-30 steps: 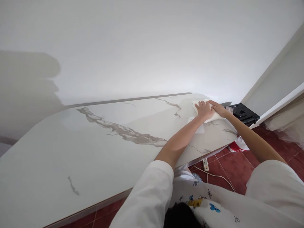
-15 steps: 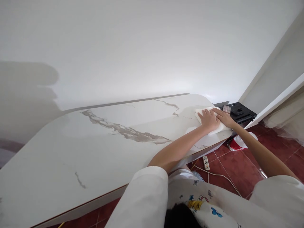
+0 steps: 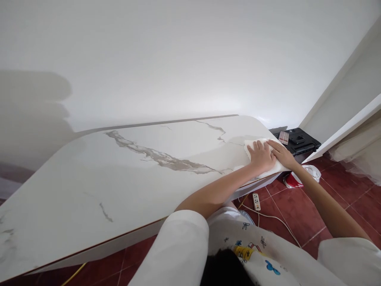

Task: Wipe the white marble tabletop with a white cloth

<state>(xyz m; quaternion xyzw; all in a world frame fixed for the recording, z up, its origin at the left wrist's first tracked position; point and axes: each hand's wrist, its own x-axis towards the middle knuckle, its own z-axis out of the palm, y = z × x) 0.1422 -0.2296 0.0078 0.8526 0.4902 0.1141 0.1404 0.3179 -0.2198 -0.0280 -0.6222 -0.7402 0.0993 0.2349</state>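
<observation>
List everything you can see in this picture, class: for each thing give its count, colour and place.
table: one, white marble with grey veins, against the wall
cloth: one, white, on the table's right end under both hands
black case: one, on the floor beyond the table
power strip: one, white, on the red floor tiles
red and white thing: one, on the floor
left hand: flat on the cloth
right hand: flat on the cloth

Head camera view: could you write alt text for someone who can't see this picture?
A person's left hand and right hand press flat, side by side, on a white cloth at the far right end of a white marble-look tabletop. Below on the red tile floor lie a power strip and its cord.
</observation>
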